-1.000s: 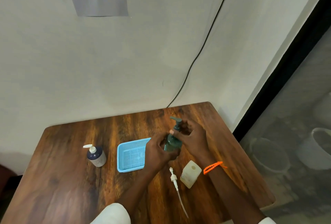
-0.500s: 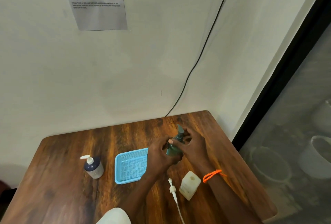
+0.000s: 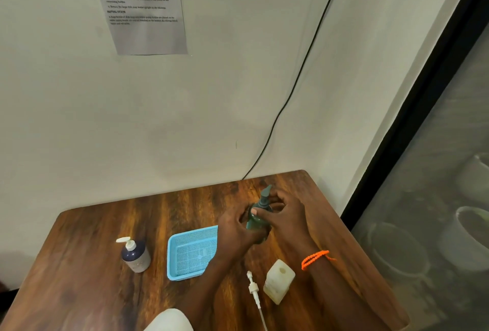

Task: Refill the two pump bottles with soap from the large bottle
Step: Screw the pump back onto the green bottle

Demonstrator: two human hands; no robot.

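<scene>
both hands clasp the dark green pump bottle point(image 3: 258, 220): the left hand point(image 3: 236, 227) wraps its rounded body, the right hand point(image 3: 287, 215) pinches the collar under the pump head, whose spout has swung round since a second ago. left of the bottle lies a blue mesh basket point(image 3: 192, 252), holding nothing visible. nearer the person than the bottle stands an uncapped square translucent bottle point(image 3: 279, 280), a loose white pump point(image 3: 253, 288) beside it. far left stands a navy flip-cap bottle point(image 3: 135, 255).

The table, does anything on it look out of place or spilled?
No spill shows. The odd thing is a white pump head lying loose on the table, its tube trailing toward the near edge, beside a pale square bottle with an uncovered mouth. Both hands hold the green pump bottle.
</scene>
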